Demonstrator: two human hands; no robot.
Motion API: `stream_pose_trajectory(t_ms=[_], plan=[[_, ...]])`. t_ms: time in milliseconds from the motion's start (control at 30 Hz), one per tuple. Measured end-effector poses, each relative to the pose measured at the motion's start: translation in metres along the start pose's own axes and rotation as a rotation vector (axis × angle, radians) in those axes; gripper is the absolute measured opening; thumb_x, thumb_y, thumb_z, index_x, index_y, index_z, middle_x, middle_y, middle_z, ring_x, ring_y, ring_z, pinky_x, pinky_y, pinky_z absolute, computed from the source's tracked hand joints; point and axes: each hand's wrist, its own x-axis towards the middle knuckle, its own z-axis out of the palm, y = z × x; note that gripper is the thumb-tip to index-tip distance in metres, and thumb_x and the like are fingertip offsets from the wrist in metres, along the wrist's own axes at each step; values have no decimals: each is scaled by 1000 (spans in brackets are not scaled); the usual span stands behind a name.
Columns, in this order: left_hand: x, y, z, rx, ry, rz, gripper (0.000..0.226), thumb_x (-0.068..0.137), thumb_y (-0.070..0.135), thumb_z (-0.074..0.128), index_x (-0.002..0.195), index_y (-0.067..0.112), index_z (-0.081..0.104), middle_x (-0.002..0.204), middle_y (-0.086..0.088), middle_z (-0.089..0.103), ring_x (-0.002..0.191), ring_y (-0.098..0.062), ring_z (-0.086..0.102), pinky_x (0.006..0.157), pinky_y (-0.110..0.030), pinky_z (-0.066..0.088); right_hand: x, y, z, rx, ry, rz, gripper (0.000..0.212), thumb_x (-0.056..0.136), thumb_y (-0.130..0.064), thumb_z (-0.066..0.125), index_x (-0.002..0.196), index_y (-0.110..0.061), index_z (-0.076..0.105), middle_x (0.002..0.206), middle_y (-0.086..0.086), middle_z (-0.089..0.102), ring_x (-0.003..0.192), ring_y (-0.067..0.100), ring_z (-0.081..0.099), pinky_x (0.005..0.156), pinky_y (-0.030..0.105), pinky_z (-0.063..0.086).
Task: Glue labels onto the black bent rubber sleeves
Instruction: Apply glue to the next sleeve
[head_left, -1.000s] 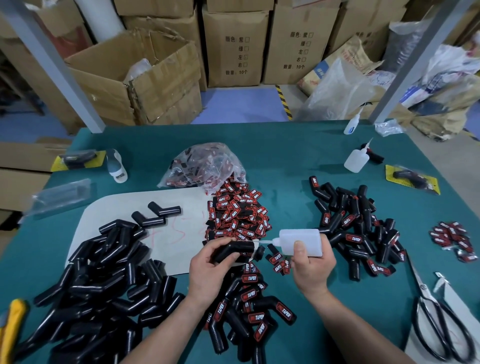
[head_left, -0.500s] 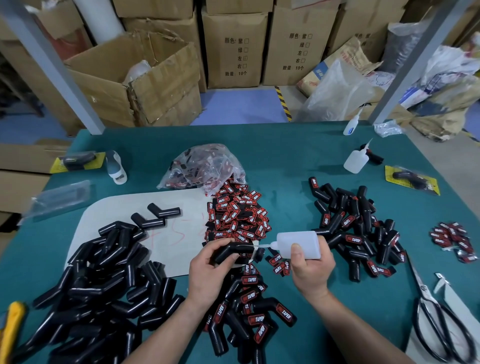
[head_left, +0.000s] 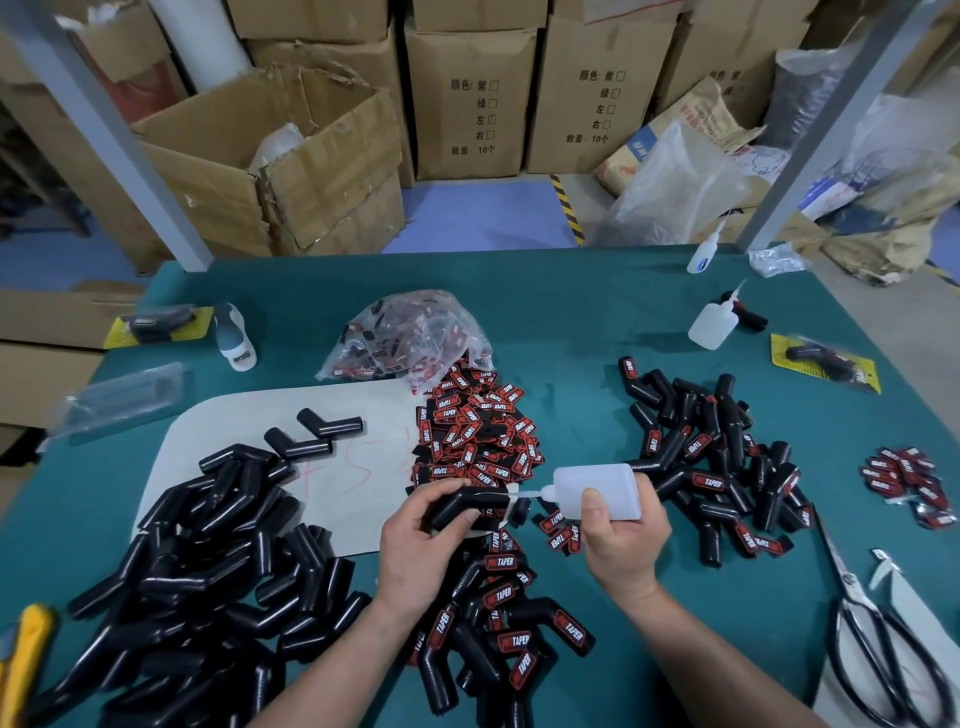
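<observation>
Nearest us, labelled sleeves (head_left: 501, 618) lie heaped between our forearms. Just past them our left hand (head_left: 415, 545) grips a black bent rubber sleeve (head_left: 467, 504) and our right hand (head_left: 623, 540) wraps round a white glue bottle (head_left: 597, 491), its nozzle tip at the sleeve's end. Farther off on the green table (head_left: 571, 322) lies the heap of red labels (head_left: 475, 431).

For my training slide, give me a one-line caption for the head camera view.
Left hand holds a bent black sleeve while right hand points a glue bottle at it.
</observation>
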Motion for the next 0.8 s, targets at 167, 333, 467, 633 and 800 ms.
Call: stream_pose_trajectory(t_ms=[167, 333, 467, 633, 800], plan=[[0, -1, 0, -10, -1, 3, 49, 83, -2, 81, 103, 43, 77, 111, 5, 77, 105, -12, 72, 88, -16, 54, 0, 2, 1, 8, 4, -3, 25, 78, -35, 62, 74, -14, 49, 61, -16, 49, 58, -13, 53, 47, 5, 35], [-1, 0, 2, -56, 4, 9, 43, 82, -10, 79, 102, 28, 78, 111, 0, 77, 103, -12, 73, 83, -14, 55, -1, 2, 0, 6, 4, 4, 31, 81, -43, 64, 75, -18, 48, 64, -19, 56, 58, -11, 51, 48, 7, 35], [-1, 0, 1, -72, 2, 4, 41, 82, -11, 78, 103, 23, 77, 111, -1, 77, 100, -10, 73, 80, -13, 56, 0, -3, 1, 7, 17, 43, 46, 87, -66, 58, 76, -22, 50, 62, -17, 54, 58, -9, 53, 46, 12, 38], [-1, 2, 2, -70, -1, 14, 45, 82, -10, 79, 100, 32, 79, 110, 3, 77, 101, -9, 73, 82, -12, 55, 1, -4, 1, 3, -3, 21, 41, 87, -60, 60, 78, -22, 49, 71, -22, 60, 60, -12, 53, 50, 4, 36], [-2, 2, 2, -86, -4, 22, 52, 83, -10, 77, 101, 39, 78, 111, 3, 76, 99, -8, 73, 79, -12, 56, -1, 2, 0, -16, -2, 13, 26, 77, -39, 63, 75, -18, 49, 60, -16, 50, 57, -11, 52, 46, 9, 36]])
